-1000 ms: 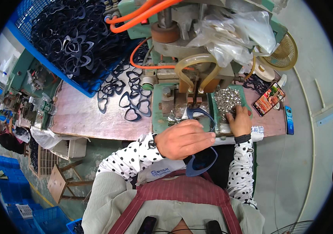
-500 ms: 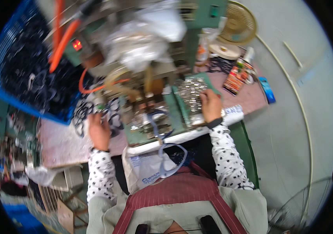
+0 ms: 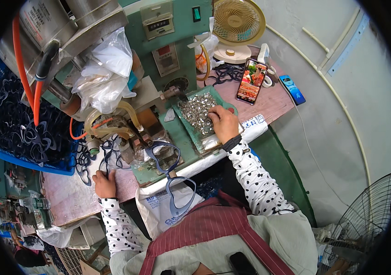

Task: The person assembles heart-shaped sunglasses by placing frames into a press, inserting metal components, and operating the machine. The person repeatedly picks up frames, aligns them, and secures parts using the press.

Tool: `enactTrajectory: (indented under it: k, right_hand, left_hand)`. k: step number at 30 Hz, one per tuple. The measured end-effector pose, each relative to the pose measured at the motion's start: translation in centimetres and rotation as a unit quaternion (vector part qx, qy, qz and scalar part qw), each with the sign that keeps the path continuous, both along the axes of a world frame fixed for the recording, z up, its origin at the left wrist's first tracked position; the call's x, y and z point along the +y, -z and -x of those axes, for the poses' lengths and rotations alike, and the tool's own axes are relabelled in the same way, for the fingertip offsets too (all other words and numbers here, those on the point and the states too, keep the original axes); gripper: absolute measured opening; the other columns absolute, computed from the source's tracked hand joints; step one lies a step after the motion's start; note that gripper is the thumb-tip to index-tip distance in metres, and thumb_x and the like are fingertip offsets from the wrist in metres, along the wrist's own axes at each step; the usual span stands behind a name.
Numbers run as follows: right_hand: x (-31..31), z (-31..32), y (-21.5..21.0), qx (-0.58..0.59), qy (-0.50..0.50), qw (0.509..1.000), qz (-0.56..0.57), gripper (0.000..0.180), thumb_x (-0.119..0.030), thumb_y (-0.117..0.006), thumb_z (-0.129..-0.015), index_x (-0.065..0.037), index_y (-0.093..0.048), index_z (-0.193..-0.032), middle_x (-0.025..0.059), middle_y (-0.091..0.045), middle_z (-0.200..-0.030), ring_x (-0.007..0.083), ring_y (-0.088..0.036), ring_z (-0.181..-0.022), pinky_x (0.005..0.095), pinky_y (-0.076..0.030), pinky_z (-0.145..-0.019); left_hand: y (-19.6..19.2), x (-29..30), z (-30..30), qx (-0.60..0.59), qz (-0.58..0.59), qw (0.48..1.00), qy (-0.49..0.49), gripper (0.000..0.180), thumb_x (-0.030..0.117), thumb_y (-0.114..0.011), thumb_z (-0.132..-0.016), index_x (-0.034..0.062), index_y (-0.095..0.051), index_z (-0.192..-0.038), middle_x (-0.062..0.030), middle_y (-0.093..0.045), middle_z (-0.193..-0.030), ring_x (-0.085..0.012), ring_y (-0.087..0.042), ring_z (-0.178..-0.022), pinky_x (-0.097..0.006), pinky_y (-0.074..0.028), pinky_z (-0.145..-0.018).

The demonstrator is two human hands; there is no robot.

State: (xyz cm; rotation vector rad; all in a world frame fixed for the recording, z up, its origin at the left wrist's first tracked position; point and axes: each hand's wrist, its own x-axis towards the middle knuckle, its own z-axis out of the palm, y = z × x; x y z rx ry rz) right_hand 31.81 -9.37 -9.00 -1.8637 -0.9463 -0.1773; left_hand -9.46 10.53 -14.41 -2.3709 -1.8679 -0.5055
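My right hand (image 3: 224, 123) rests over a green tray (image 3: 198, 145) of small shiny metal pieces (image 3: 196, 110). Its fingertips are pinched together among the pieces; whatever they hold is too small to make out. On the pink tabletop at left, my left hand (image 3: 104, 184) has its fingers curled round the end of a dark eyeglass frame (image 3: 109, 158), beside other loose dark frames (image 3: 82, 160). Between the hands, a blue-grey eyeglass frame (image 3: 175, 161) sits at the jaws of the green machine (image 3: 168, 130), one rim hanging over the front edge, touched by neither hand.
A blue basket (image 3: 62, 170) heaped with dark frames stands at left. Orange hoses (image 3: 37, 103) and a plastic bag (image 3: 106, 75) hang by the machine. A lit phone (image 3: 251, 81), a blue phone-sized item (image 3: 292, 89) and a tan fan (image 3: 239, 20) are at right.
My view has swung, shifting the scene left. The left hand has drawn back a little toward me from the loose frames. The right hand stays at the tray of metal pieces.
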Motion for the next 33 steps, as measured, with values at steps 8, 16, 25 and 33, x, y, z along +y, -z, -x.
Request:
enactTrajectory:
  k: [8, 16, 25, 33]
  right_hand:
    - [1.1, 2.3, -3.6, 0.023, -0.097, 0.994, -0.050, 0.012, -0.006, -0.069, -0.077, -0.009, -0.072, -0.088, 0.0092, -0.069, -0.086, 0.0257, -0.062, -0.073, 0.0355, -0.048, -0.066]
    - [0.6, 9.2, -11.5, 0.199, -0.291, 0.934, -0.048, 0.017, -0.002, -0.071, -0.076, -0.004, -0.073, -0.093, -0.0032, -0.066, -0.081, 0.0001, -0.043, -0.060, 0.0178, -0.032, -0.053]
    - [2.3, 10.9, -12.8, 0.276, -0.283, 0.919, 0.002, 0.042, -0.002, -0.075, -0.073, -0.001, -0.053, -0.108, 0.0025, -0.067, -0.082, -0.0002, -0.044, -0.061, 0.0168, -0.033, -0.052]
    - [3.0, 10.7, -11.0, 0.286, -0.273, 0.917, -0.043, 0.047, -0.004, -0.073, -0.074, 0.000, -0.051, -0.115, 0.0072, -0.071, -0.081, 0.0069, -0.059, -0.068, 0.0235, -0.047, -0.060]
  left_hand:
    - [-8.3, -4.7, -3.6, -0.266, -0.213, 0.926, 0.160, 0.018, 0.005, -0.056, -0.093, 0.0008, -0.063, -0.109, -0.0169, -0.065, -0.093, -0.0349, -0.062, -0.082, -0.039, -0.049, -0.071]
    - [-16.1, -12.8, -12.4, -0.180, -0.240, 0.783, 0.545, 0.040, 0.023, -0.075, -0.078, 0.0066, -0.065, -0.113, -0.0048, -0.070, -0.101, -0.0202, -0.066, -0.092, -0.040, -0.047, -0.091]
    - [-15.6, -12.7, -14.1, -0.237, -0.185, 0.706, 0.641, 0.044, 0.024, -0.072, -0.080, 0.0023, -0.063, -0.117, -0.0080, -0.069, -0.096, -0.0201, -0.063, -0.079, -0.039, -0.050, -0.083]
    - [-16.3, -12.2, -14.2, -0.222, -0.161, 0.645, 0.713, 0.034, 0.012, -0.065, -0.083, 0.0016, -0.064, -0.115, -0.0100, -0.068, -0.100, -0.0250, -0.064, -0.087, -0.043, -0.050, -0.089]
